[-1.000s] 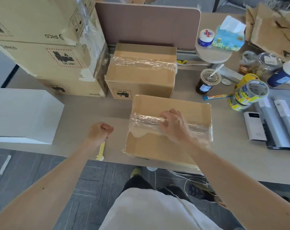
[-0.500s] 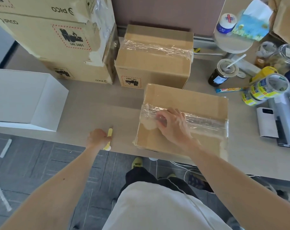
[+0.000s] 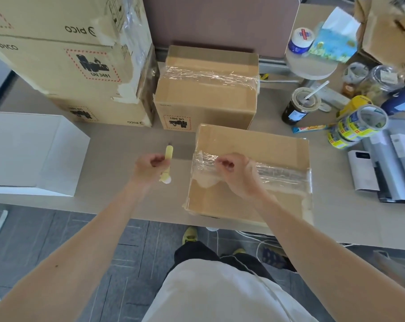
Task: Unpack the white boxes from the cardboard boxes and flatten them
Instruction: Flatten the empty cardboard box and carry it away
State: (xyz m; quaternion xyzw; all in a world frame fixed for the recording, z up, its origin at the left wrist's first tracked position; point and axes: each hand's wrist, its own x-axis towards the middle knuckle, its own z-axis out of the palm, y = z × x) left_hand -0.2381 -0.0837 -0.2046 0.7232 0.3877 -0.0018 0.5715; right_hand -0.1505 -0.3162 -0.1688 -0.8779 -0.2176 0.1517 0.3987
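Early going: your box is not yet opened.
Your left hand grips the cutter just left of the box. Your right hand pinches the wrap banding its top. A white box well to its left looks unflattened and is cut off by the frame. A second box behind it is sealed. You can't see the contents or the blade.

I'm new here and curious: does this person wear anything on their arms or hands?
No sleeves, gloves, watch or rings show: both forearms are bare to the picture's edge, as are the left hand and right hand. Below them show a white top and dark trousers.
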